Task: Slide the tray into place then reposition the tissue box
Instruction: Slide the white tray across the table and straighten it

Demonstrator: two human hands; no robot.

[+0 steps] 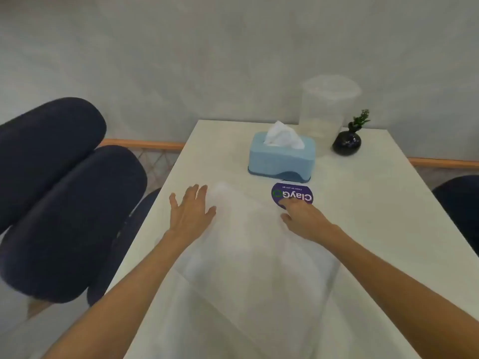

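Observation:
A pale, translucent tray (255,242) lies blurred on the white table (363,203) between my two arms. My left hand (190,211) rests flat at its far left corner with the fingers spread. At the tray's far right corner, my right hand (302,216) has its thumb on the tray and its fingers curled over the edge. A blue tissue box (281,159) with a white tissue sticking out stands just beyond the tray, apart from both hands.
A round purple sticker (291,194) lies under my right fingertips. A clear plastic container (328,110) and a small dark vase with a green sprig (346,142) stand at the far right by the wall. Dark blue chairs (64,198) sit left of the table.

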